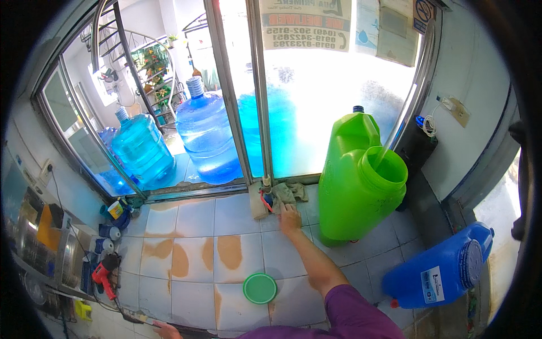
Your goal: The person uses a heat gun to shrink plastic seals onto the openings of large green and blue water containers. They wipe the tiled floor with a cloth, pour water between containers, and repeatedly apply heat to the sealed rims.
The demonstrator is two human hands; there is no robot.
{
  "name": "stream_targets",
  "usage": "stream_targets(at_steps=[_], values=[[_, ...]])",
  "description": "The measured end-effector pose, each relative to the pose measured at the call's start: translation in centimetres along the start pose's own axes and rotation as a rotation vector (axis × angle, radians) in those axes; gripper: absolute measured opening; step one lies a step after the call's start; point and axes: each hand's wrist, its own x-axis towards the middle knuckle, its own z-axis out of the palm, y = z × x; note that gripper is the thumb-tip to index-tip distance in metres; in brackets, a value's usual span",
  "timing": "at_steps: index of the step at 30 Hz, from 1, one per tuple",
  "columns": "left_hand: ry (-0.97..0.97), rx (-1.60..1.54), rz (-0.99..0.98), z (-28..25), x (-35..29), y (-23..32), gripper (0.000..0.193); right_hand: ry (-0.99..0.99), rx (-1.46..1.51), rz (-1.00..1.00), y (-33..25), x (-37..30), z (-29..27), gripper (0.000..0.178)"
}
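Observation:
My right arm stretches forward over the tiles, and my right hand (pixel 289 218) has its fingers closed on the near edge of a crumpled grey-green rag (pixel 289 194). Just left of the rag is a small tap with a red handle (pixel 265 200), at the foot of the window frame. To the right of that hand stands a tall bright green water container (pixel 347 198), its wide mouth uncovered and a clear hose (pixel 384 152) running into it. A round green lid (pixel 259 288) lies flat on the tiles. At the lower edge my left hand (pixel 167 330), partly cut off, lies with fingers stretched out near the tile edge.
A blue water container (pixel 435 271) with a round cap sits at the right. Big round blue bottles (pixel 208 135) stand behind the glass. On the left are a red heat-gun-like tool (pixel 105 276) and small tubs (pixel 109 231). Brown stains (pixel 230 252) mark the tiles.

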Motion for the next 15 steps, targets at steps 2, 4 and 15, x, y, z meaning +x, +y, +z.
stream_targets(at_steps=[2, 4, 15], values=[[0.081, 0.016, 0.075, -1.6, -1.2, 0.1, 0.104, 0.051, 0.046, -0.053, 0.8, -0.3, 0.6, 0.033], [0.145, -0.013, 0.208, -3.0, -2.5, 0.8, 0.097, 0.057, 0.097, -0.027, 1.1, -2.2, -0.6, 0.026], [0.015, -0.323, 0.753, -3.1, -8.5, 15.3, 0.08, -0.147, 0.496, 0.011, 1.1, -12.1, -21.3, 0.035]])
